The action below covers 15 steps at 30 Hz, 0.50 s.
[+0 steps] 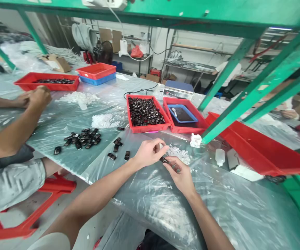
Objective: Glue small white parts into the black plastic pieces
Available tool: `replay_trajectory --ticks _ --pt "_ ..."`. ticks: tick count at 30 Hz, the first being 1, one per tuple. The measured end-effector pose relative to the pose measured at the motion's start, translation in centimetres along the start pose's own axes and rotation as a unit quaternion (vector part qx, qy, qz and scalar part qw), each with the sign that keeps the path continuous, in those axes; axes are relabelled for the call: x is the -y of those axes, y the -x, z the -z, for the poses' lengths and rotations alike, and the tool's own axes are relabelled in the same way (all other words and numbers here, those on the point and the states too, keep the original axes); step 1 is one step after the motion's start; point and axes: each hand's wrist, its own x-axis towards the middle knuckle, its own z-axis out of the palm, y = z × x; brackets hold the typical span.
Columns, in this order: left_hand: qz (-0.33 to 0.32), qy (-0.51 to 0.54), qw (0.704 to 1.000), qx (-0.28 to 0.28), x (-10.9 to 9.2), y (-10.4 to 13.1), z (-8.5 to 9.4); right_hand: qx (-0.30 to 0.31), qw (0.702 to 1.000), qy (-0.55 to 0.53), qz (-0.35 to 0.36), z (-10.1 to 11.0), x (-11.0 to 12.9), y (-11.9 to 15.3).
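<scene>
Close together over the plastic-covered table are my two hands. Between the thumb and fingers of my right hand point(180, 173) is a small glossy black plastic piece point(164, 160). My left hand point(151, 152) is closed in a pinch just above that piece; whatever its fingertips hold is too small to make out. Behind my hands lies a pile of small clear-white bits point(179, 153). Several loose black pieces point(127, 155) lie left of my left hand. A red tray point(150, 129) full of similar black pieces stands beyond.
A green post point(225, 129) slants down at the right, near a red trough point(269, 149) and a small white bottle point(220, 157). Another red tray point(185, 129) holds a blue tray point(183, 121). At left, a co-worker's hands point(39, 97) are over the table, near a heap of black pieces point(82, 139).
</scene>
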Motion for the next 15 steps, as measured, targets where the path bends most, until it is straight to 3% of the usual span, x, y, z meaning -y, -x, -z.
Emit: replay_trajectory --ticks 4,7,11,15 --pt "0.000 0.028 0.989 -0.145 0.6 -1.0 1.7 0.048 0.984 0.151 0.076 -0.1 -0.5 0.1" --pt "0.016 0.044 0.976 -0.213 1.4 -1.6 2.6 0.053 0.970 0.214 0.104 -0.2 -0.6 0.0" --pt "0.030 0.052 0.973 -0.223 2.1 -2.0 2.9 0.073 0.961 0.231 0.134 -0.5 -0.4 -0.2" --pt "0.053 0.133 0.960 -0.239 1.6 -1.8 2.8 0.069 0.964 0.212 0.143 -0.9 -0.3 0.2"
